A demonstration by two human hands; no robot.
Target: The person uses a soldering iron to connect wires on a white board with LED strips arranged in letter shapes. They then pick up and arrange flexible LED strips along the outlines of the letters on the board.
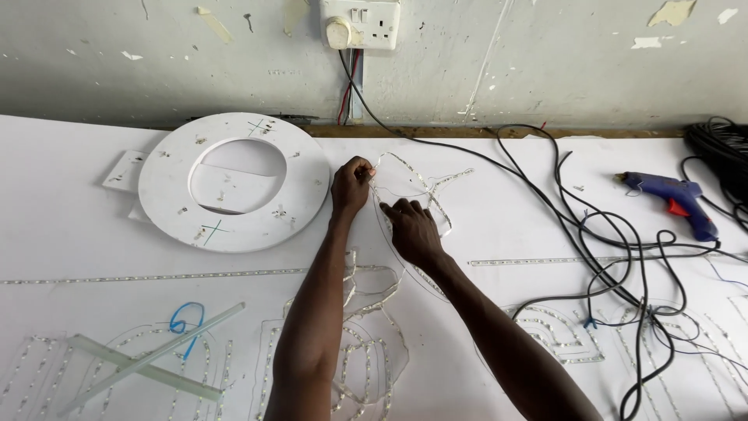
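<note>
while both hands [382,210] pinch, led strip [413,183] loops rightward

Bright, even daylight over my white board [483,327], soft faint shadows under my arms and the black cables [623,257], no harsh glare, my view sharp in the middle, straight edges bowing slightly toward the corners

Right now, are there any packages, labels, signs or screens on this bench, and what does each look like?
No packages, labels or screens show.
Sign in the making: a white board covers the bench, flat, with pale LED strip laid along outlined shapes.
The left hand pinches a loop of strip at mid-board; the right hand presses it down.
White ring cutout: flat, round, left of the hands.
</note>
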